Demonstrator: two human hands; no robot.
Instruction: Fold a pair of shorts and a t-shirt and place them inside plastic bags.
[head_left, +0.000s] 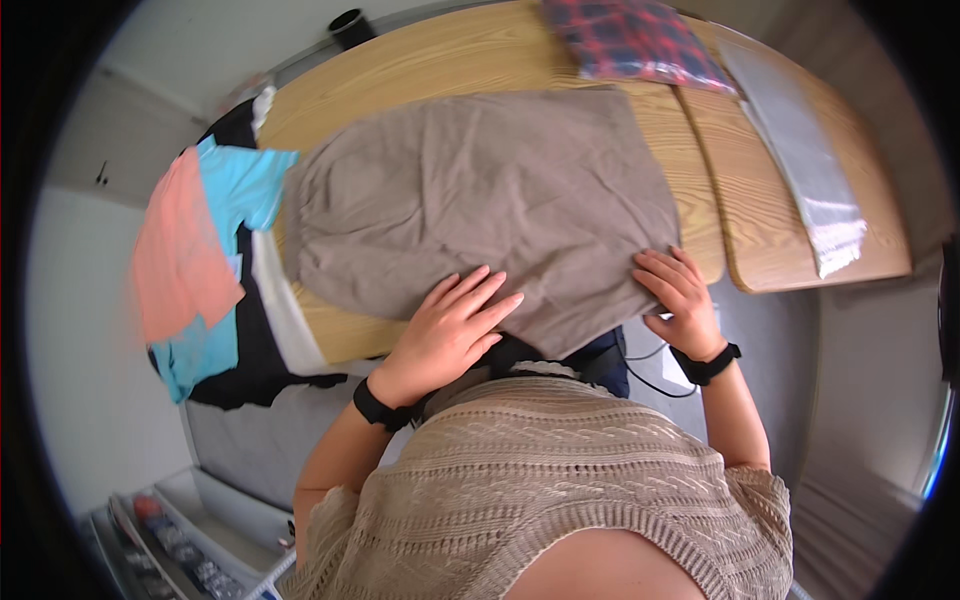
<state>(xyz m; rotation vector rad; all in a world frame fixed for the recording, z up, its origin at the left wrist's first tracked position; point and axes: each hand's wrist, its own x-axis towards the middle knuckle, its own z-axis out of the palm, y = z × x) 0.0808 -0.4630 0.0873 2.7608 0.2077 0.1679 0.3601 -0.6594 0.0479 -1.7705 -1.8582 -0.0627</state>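
A brown garment (480, 190) with a gathered elastic waist at its left end lies spread on the wooden table, with light creases across it. Whether it is a skirt or shorts I cannot tell. My left hand (450, 330) rests on its near edge with the fingers spread and laid flat. At the garment's near right edge, my right hand (685, 305) has its fingers stretched over the cloth and the thumb apart from them. Each wrist wears a black band.
Pink, blue, black and white clothes (190, 250) hang over the left end of the table (330, 335). At the far right lie a plaid folded cloth in clear plastic (645, 45) and clear plastic bags (800, 150). A grey bin (220, 510) stands lower left; a black cable (660, 390) hangs nearby.
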